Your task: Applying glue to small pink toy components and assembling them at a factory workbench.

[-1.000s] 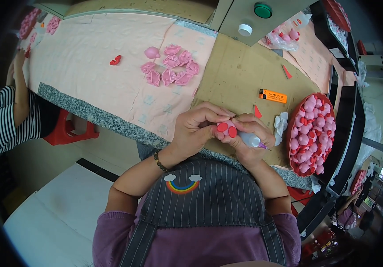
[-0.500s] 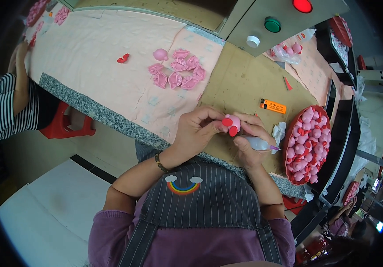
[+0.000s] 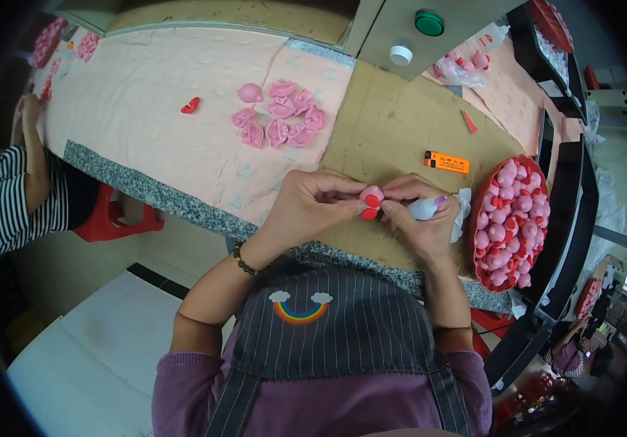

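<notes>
Between both hands, above the brown board, is a small pink figure [image 3: 374, 193] with two red feet facing me. My left hand [image 3: 304, 207] pinches it from the left with thumb and fingers. From the right, the fingertips of my right hand [image 3: 424, 229] also touch it. The same right hand keeps a whitish squeeze bottle [image 3: 422, 209] with a purple tip tucked in its grip, the tip pointing up to the right. Right of this hand stands a red basket [image 3: 479, 271] heaped with similar pink figures with red parts.
Several hollow pink pieces [image 3: 281, 108], a round pink piece [image 3: 250, 93] and a small red piece [image 3: 191, 105] lie on the pale cloth. An orange lighter [image 3: 447, 162] and a crumpled tissue [image 3: 464, 211] are near the basket. At far left, a co-worker's arm [image 3: 34, 138] reaches the table.
The squeeze bottle has turned in my right hand, its tip swinging from lower right to upper right. The figure has shifted slightly up and left, its feet turned. The whole view has moved a little.
</notes>
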Motion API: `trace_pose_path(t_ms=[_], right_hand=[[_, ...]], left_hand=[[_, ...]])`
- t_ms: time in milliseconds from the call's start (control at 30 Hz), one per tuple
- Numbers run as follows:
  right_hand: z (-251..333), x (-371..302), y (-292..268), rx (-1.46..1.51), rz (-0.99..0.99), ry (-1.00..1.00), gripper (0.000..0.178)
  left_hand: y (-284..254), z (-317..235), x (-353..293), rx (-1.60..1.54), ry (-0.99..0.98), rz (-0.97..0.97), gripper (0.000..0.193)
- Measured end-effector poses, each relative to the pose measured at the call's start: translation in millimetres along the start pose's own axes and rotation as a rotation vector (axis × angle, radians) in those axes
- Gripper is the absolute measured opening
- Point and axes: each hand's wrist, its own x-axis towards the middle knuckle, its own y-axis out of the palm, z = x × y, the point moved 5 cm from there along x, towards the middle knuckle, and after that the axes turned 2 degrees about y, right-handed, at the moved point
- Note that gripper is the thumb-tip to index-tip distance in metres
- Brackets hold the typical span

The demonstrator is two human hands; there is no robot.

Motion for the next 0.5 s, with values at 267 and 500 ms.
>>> trace_pose_path(t_ms=[267,500], right_hand=[[-3.2,1.4,5.3,0.248,-0.032,0.21,0.009],[-13.9,1.0,5.7,0.181,-0.043,0.235,0.009]], left_hand=[[0.3,3.8,7.7,0.04,-0.166,0.106,0.023],[-1.5,3.9,12.2,0.095,-0.189,0.126,0.025]])
